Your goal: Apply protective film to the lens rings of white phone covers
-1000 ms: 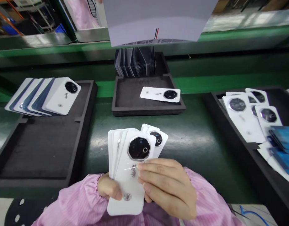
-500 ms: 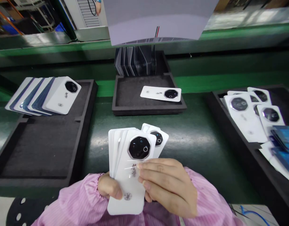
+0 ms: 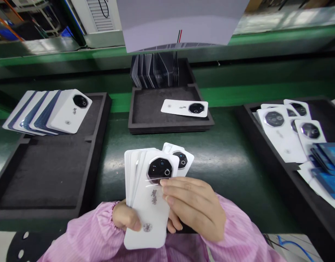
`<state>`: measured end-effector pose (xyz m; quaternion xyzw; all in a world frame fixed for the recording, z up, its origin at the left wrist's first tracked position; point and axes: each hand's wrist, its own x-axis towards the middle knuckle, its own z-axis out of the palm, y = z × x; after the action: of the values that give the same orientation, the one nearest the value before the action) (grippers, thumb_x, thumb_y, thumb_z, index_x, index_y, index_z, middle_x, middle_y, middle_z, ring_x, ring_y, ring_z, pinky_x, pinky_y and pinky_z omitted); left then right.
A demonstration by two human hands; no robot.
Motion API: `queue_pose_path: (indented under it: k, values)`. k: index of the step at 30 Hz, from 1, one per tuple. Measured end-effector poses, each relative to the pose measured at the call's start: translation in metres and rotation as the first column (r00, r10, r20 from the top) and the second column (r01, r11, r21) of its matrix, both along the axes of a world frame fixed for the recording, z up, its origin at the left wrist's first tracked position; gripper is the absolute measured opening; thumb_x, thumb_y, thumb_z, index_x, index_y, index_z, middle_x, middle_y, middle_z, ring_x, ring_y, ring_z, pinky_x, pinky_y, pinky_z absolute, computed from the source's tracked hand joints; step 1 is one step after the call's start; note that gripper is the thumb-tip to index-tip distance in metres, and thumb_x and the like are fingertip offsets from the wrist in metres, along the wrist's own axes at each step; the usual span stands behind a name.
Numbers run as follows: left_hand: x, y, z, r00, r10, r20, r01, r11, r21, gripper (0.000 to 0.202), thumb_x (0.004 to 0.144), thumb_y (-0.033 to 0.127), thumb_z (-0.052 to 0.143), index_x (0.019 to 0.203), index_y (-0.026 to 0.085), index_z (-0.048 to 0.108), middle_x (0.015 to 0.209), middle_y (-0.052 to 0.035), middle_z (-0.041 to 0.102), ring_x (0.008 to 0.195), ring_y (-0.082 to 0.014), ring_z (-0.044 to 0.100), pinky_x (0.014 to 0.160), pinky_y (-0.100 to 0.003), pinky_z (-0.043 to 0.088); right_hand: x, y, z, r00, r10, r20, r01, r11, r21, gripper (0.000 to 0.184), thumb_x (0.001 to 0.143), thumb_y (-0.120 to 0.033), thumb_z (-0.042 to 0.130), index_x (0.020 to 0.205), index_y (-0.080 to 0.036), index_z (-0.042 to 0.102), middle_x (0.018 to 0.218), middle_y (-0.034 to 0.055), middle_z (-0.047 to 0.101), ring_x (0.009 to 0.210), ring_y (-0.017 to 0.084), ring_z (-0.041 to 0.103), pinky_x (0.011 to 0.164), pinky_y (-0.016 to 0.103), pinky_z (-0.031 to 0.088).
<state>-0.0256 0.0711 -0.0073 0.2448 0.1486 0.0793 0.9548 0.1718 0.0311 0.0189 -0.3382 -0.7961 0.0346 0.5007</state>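
My left hand (image 3: 127, 217) grips a fanned stack of white phone back covers (image 3: 153, 233) from below. Its thumb lies across the front, and fingertips show at the right edge. The top cover has a dark eight-sided camera window (image 3: 159, 168), dark lettering and a round emblem. Behind it, more covers (image 3: 186, 165) stick out to the upper right. My right hand (image 3: 196, 203) lies over the top cover's right side, fingers stretched out together, tips at the window's lower edge. Thin bright lines cross the cover by these fingertips; what makes them is unclear. The right thumb is hidden.
White covers (image 3: 70, 111) lean in a row in the left black tray (image 3: 52, 174). One cover (image 3: 183, 107) lies in the middle tray (image 3: 148, 102), with dark panels (image 3: 156, 71) upright behind. The right tray (image 3: 279, 156) holds loose covers (image 3: 283, 134) and blue-filmed pieces (image 3: 329, 160).
My right hand has slid slightly up the top cover towards the camera window, uncovering more of the lettering and the left fingertips. My left hand keeps its hold; the whole view shifts slightly.
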Motion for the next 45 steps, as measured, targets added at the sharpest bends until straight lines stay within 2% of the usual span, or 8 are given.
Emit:
queue_pose_path:
  k: [6,10,14,18,22,28,36,45]
  values:
    - [0.006,0.003,0.006,0.99,-0.143,0.021,0.141,0.987,0.078,0.062,0.05,0.014,0.059,0.112,0.009,0.061,0.109,-0.0123,0.064,0.1,-0.0261,0.059,0.088,-0.036,0.043,-0.005,0.009,-0.018,0.974,-0.22,-0.057,0.218,0.975,-0.03,0.031,0.077,-0.009,0.062,0.107,-0.009,0.055,0.1,0.0133,0.066,0.111,0.023,0.057,0.092,0.041,0.051]
    - [0.007,0.002,0.004,0.988,-0.153,-0.001,0.152,0.981,0.122,0.063,0.055,0.013,0.06,0.118,0.015,0.058,0.116,-0.0109,0.062,0.101,-0.0222,0.058,0.086,-0.031,0.043,-0.003,0.012,-0.015,0.93,-0.363,-0.048,0.317,0.864,-0.391,0.06,0.074,-0.036,0.069,0.124,-0.013,0.045,0.127,0.0184,0.05,0.123,0.033,0.044,0.095,0.054,0.044]
    - [0.009,0.001,0.002,0.982,-0.19,0.008,0.19,0.982,-0.009,0.084,0.051,0.011,0.062,0.133,0.017,0.042,0.112,-0.0105,0.063,0.094,-0.019,0.059,0.082,-0.03,0.043,0.01,0.014,-0.011,0.877,-0.414,-0.243,0.136,0.7,-0.701,0.024,0.082,-0.032,0.059,0.102,-0.019,0.059,0.095,0.0057,0.066,0.082,0.019,0.065,0.073,0.034,0.055]
    - [0.011,0.001,0.007,0.98,-0.198,0.036,0.199,0.979,-0.052,0.088,0.046,0.01,0.062,0.132,0.012,0.043,0.104,-0.0107,0.065,0.087,-0.0188,0.058,0.078,-0.029,0.044,0.035,0.021,-0.014,0.46,-0.673,-0.579,0.255,0.725,-0.64,0.013,0.081,-0.028,0.06,0.09,-0.018,0.061,0.076,-0.0002,0.063,0.066,0.013,0.061,0.062,0.026,0.051]
    - [0.01,0.001,0.014,0.987,-0.091,0.133,0.104,0.99,-0.094,0.083,0.045,0.012,0.059,0.127,0.007,0.048,0.095,-0.0109,0.066,0.081,-0.0188,0.059,0.07,-0.026,0.047,0.06,0.027,-0.016,0.149,-0.544,-0.826,0.33,0.814,-0.478,0.007,0.078,-0.024,0.063,0.078,-0.017,0.061,0.069,-0.0024,0.059,0.064,0.01,0.057,0.065,0.024,0.049]
    - [0.01,0.0,0.02,0.983,-0.035,0.182,0.055,0.993,-0.105,0.079,0.046,0.013,0.06,0.124,0.006,0.049,0.093,-0.011,0.067,0.075,-0.0168,0.061,0.06,-0.022,0.047,0.065,0.029,-0.019,0.301,-0.604,-0.738,-0.107,0.748,-0.655,0.018,0.073,-0.033,0.067,0.078,-0.017,0.062,0.066,-0.0018,0.057,0.056,0.009,0.052,0.051,0.021,0.044]
    - [0.007,-0.001,0.024,0.985,-0.067,0.162,0.085,0.991,-0.106,0.068,0.046,0.017,0.062,0.113,0.005,0.059,0.09,-0.0111,0.068,0.076,-0.0183,0.059,0.062,-0.023,0.047,0.057,0.031,-0.028,0.7,-0.615,-0.362,0.04,0.54,-0.841,0.03,0.076,-0.043,0.061,0.089,-0.016,0.06,0.071,0.0006,0.061,0.055,0.011,0.053,0.049,0.024,0.043]
    - [0.008,-0.003,0.016,0.981,-0.079,0.179,0.093,0.993,-0.071,0.073,0.045,0.015,0.06,0.118,0.006,0.055,0.09,-0.0105,0.067,0.076,-0.018,0.059,0.061,-0.023,0.046,0.043,0.038,-0.046,0.812,-0.573,0.111,0.472,0.533,-0.702,0.023,0.082,-0.036,0.052,0.09,-0.016,0.059,0.079,0.0066,0.062,0.071,0.021,0.058,0.067,0.039,0.048]
